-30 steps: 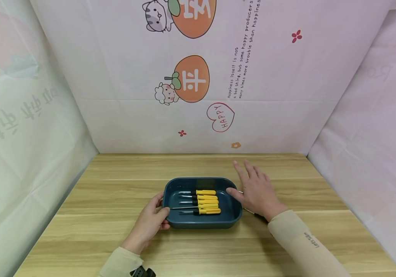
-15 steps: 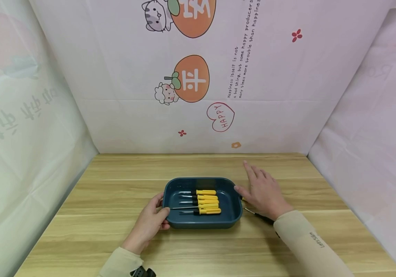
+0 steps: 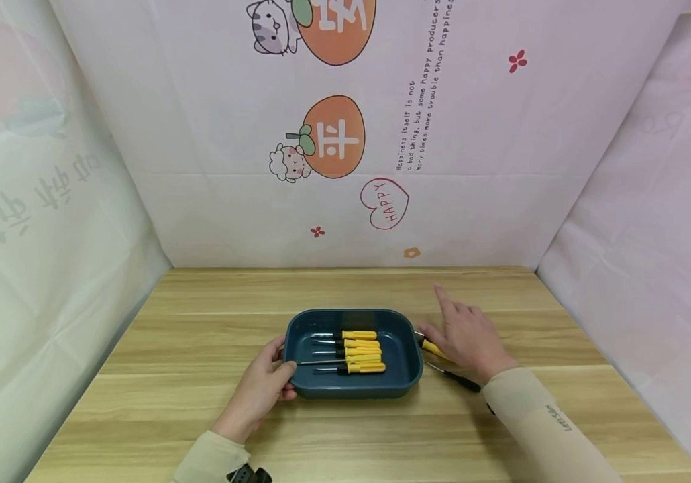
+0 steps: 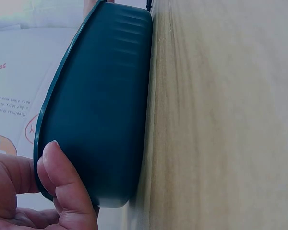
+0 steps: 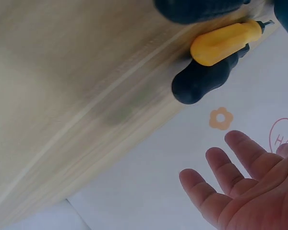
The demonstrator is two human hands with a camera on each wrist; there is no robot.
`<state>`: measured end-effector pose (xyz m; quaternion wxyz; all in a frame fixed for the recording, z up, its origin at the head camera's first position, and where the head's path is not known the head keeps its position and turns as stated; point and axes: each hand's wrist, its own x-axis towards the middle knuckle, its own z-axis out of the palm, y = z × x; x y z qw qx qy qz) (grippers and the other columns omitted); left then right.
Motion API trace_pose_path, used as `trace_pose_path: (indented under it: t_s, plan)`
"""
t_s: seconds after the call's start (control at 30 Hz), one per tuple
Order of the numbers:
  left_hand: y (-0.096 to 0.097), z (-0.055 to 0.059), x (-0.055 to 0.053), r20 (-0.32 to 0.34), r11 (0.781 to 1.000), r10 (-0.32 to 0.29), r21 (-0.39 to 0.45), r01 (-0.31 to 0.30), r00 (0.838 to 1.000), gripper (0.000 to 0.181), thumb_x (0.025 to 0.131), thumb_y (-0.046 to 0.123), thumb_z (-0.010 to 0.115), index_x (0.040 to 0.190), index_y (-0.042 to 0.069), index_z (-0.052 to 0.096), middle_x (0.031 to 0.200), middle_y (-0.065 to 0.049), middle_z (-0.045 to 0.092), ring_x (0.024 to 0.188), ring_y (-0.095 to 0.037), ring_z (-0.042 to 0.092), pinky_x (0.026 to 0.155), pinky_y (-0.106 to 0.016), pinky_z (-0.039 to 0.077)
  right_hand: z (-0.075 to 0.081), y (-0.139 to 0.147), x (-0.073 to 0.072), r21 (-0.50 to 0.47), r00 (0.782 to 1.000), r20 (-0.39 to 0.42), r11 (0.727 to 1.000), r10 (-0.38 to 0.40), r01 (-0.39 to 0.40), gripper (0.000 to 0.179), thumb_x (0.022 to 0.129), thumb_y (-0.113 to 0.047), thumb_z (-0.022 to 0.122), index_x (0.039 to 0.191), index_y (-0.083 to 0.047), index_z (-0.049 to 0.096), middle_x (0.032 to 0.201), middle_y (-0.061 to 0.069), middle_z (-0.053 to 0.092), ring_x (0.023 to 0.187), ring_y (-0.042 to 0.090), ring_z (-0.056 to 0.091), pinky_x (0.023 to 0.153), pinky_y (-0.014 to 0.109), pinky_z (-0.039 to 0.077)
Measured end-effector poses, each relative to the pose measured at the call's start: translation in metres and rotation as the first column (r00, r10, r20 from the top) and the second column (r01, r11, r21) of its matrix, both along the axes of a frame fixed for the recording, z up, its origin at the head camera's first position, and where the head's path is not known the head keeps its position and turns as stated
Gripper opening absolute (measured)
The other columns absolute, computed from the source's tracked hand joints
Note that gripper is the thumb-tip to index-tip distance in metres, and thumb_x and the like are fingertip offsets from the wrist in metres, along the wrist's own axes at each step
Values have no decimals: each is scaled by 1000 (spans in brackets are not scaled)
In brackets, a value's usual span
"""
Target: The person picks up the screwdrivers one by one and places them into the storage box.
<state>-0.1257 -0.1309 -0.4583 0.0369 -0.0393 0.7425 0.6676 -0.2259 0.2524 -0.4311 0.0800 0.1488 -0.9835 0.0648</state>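
My left hand grips the left end of a dark blue rectangular tray, thumb over the rim; the left wrist view shows its fingers against the outer wall. Inside the tray lie several screwdrivers with yellow handles, roughly parallel. To the right of the tray, my right hand hovers with fingers loosely extended, holding nothing. Just under it lies a yellow-handled screwdriver, partly hidden. A black-handled screwdriver lies nearer the wrist. Another black handle shows beside the yellow handle in the right wrist view.
The wooden table ends at the back against a white printed cloth. Cloth walls stand at the left and right. A dark watch-like device sits at the left cuff.
My right hand has drawn back to the right, away from the tray's right rim, uncovering the screwdrivers beside it. The left hand and the tray have stayed still.
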Motion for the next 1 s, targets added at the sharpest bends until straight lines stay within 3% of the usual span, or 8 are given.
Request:
trace_pose_path:
  t_s: [0.37, 0.63, 1.0]
  plan:
    - [0, -1, 0, -4, 1000, 1, -6, -1, 1000, 60, 104, 10, 55, 160, 12, 36, 146, -21, 46, 75, -22, 59, 62, -29, 59, -3, 7, -3, 10, 1000, 27, 1000, -2, 2, 86, 104, -54, 54, 165, -3, 21, 128, 32, 66, 118, 51, 62, 105, 66, 46]
    - [0, -1, -1, -2, 1000, 3, -8, -3, 1000, 60, 103, 11, 55, 160, 12, 36, 145, -20, 47, 75, -22, 59, 63, -29, 59, -10, 14, -5, 20, 998, 66, 1000, -11, 10, 79, 105, -51, 54, 163, -4, 27, 131, 35, 63, 122, 56, 57, 101, 67, 48]
    - [0, 0, 0, 3, 1000, 0, -9, 0, 1000, 61, 104, 11, 55, 161, 11, 35, 147, -21, 46, 75, -22, 59, 62, -29, 59, -17, 20, -3, 25, 998, 68, 1000, 9, -11, 59, 105, -43, 58, 147, -3, 54, 134, 30, 64, 123, 51, 59, 105, 65, 46]
